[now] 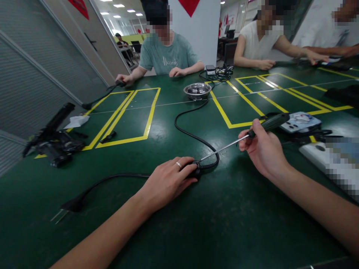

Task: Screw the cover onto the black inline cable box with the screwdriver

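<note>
My left hand (168, 179) lies over a small black inline switch (195, 170) on a black power cord (193, 136), fingers closed down on it. My right hand (262, 147) grips a screwdriver (252, 133) by its dark green handle. The long metal shaft slants down to the left and its tip meets the switch at my left fingertips. The cord's plug (70, 205) with bare prongs lies at the lower left on the green table (224, 224).
A steel bowl (197, 90) sits mid-table among yellow tape rectangles. Black device parts (53, 140) lie at the left, a phone (301, 121) and a white device (322, 155) at the right. Three people sit along the far edge, hands on the table.
</note>
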Available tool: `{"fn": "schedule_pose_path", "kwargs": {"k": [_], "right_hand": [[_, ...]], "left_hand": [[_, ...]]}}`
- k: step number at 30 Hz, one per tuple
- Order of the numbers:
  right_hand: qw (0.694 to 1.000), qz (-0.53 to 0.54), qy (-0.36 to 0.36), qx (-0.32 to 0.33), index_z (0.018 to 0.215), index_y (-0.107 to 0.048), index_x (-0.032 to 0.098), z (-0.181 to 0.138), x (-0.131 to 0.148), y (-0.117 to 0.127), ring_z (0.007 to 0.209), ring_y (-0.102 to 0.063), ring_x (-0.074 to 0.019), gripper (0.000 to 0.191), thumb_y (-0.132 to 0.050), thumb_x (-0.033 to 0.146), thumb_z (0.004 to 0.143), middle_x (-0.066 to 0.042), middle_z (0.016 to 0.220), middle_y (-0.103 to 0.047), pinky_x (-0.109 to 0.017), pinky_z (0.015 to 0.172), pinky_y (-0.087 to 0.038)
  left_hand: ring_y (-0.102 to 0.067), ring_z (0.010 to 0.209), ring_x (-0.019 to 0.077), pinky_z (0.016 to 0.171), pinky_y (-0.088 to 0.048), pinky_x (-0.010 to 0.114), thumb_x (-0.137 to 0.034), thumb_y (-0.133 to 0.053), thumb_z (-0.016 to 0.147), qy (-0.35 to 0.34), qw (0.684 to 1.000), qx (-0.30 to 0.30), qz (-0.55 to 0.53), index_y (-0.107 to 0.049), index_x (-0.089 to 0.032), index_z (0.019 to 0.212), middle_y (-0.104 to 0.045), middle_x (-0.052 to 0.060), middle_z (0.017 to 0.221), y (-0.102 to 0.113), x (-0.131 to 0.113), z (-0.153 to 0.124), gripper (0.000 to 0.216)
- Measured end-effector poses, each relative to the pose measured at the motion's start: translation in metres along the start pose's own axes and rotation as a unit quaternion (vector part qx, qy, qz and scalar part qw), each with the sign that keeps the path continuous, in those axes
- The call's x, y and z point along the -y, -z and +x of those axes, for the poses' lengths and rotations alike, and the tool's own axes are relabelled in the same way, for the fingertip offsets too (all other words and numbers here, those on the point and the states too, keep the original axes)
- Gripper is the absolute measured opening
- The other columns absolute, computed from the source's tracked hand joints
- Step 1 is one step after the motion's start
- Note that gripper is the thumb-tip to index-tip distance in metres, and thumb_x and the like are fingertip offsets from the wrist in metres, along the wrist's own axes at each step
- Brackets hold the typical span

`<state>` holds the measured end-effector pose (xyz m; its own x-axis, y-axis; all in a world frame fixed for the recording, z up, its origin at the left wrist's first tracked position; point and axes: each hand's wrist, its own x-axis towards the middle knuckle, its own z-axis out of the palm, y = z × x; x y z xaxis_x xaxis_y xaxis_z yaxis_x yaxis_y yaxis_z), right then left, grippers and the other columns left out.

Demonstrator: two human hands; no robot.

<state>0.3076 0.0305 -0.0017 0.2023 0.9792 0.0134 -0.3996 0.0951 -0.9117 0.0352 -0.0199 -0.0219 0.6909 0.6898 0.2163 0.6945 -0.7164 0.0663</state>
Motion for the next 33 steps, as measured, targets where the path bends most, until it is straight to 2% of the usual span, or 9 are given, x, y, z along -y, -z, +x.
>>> {"fn": "schedule_pose_path", "kwargs": {"k": [11,17,21,25,33], "right_hand": [[1.0,-0.002,0.013,-0.004,0.073,-0.057,0.018,0.0003,-0.0064,0.001,0.045,-0.059,-0.0111,0.034,-0.067,0.049,0.083,-0.003,0.064,-0.066,-0.022,0.043,-0.045],[1.0,-0.007,0.017,-0.008,0.074,-0.057,0.018,-0.0017,-0.0074,-0.0008,0.045,-0.059,-0.0114,0.032,-0.066,0.048,0.083,-0.003,0.065,-0.067,-0.022,0.043,-0.046],[1.0,-0.011,0.022,-0.015,0.074,-0.056,0.019,-0.0016,-0.0076,-0.0007,0.044,-0.058,-0.0111,0.03,-0.067,0.045,0.083,-0.001,0.064,-0.066,-0.022,0.042,-0.045],[0.999,-0.014,0.039,-0.027,0.074,-0.055,0.019,-0.0008,-0.0064,0.0006,0.043,-0.058,-0.0111,0.031,-0.065,0.047,0.084,0.0,0.062,-0.064,-0.022,0.041,-0.044],[0.997,-0.046,0.06,0.012,0.073,-0.057,0.019,-0.008,-0.0029,-0.0051,0.045,-0.055,-0.009,0.03,-0.065,0.045,0.085,0.0,0.066,-0.062,-0.022,0.043,-0.045]], "left_hand": [[-0.059,0.11,0.0215,0.091,-0.054,0.037,-0.036,-0.055,0.095,0.008,1.0,-0.006,-0.023,-0.04,-0.018,0.13,-0.058,0.009,0.128,0.0009,0.0007,0.0015,0.043],[-0.059,0.109,0.0224,0.089,-0.054,0.039,-0.038,-0.05,0.097,0.01,1.0,0.007,-0.008,-0.037,-0.019,0.138,-0.056,0.009,0.131,0.0015,-0.001,0.0016,0.047],[-0.059,0.108,0.0219,0.088,-0.055,0.039,-0.037,-0.048,0.098,0.004,1.0,0.011,-0.004,-0.044,-0.021,0.132,-0.055,0.008,0.131,0.0017,-0.0012,0.0024,0.038],[-0.059,0.108,0.0224,0.089,-0.054,0.04,-0.036,-0.051,0.097,0.016,0.999,0.01,-0.029,-0.046,-0.018,0.123,-0.056,0.009,0.129,0.0009,-0.0011,0.0025,0.032],[-0.058,0.108,0.0225,0.091,-0.053,0.041,-0.036,-0.052,0.096,0.028,0.998,0.024,-0.058,-0.046,-0.018,0.118,-0.056,0.009,0.127,0.0005,-0.0014,0.0035,0.029]]}}
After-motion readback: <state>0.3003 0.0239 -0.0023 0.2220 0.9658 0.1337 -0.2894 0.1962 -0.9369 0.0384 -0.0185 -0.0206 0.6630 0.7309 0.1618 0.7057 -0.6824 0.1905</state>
